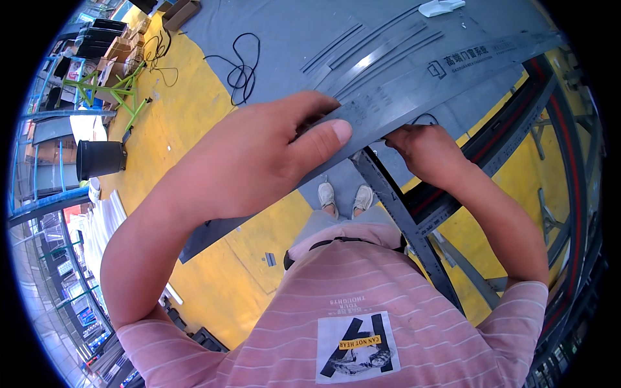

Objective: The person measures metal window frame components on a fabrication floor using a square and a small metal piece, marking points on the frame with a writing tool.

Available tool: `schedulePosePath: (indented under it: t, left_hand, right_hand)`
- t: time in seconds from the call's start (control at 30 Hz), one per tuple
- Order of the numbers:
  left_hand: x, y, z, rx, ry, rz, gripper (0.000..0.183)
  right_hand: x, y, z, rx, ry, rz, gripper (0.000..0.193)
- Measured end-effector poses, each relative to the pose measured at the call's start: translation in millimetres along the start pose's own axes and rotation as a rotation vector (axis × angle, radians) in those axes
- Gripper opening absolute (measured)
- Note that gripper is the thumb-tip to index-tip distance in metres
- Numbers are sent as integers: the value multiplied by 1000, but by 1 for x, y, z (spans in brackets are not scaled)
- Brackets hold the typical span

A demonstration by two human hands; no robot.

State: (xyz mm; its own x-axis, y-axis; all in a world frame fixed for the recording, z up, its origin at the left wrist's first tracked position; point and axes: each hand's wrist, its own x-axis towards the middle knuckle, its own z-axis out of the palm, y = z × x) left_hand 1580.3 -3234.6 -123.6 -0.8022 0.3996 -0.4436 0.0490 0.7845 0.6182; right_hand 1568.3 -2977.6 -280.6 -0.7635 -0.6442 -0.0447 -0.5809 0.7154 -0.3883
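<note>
A long flat grey metal strip with printed marks runs from lower left to upper right across the view. My left hand grips it near the middle, thumb on top and fingers curled over the far edge. My right hand holds the strip's near edge a little further right, fingers tucked under it. Below the strip stands a dark grey metal frame with red-lined rails.
Several loose grey strips and a black cable lie on the grey floor mat. A black bucket and green stands sit on the yellow floor at left. White cloth lies at the top.
</note>
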Motion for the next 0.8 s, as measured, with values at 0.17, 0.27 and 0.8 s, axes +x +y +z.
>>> schedulePosePath:
  t: [0.17, 0.27, 0.8]
  left_hand:
    - [6, -1, 6, 0, 9, 12, 43]
    - [5, -3, 5, 16, 25, 19, 43]
    - [14, -19, 18, 12, 73, 112, 37]
  right_hand:
    - [0, 7, 2, -46, 31, -12, 34]
    - [3, 7, 4, -56, 47, -29, 35]
    - [11, 7, 8, -91, 82, -98, 27]
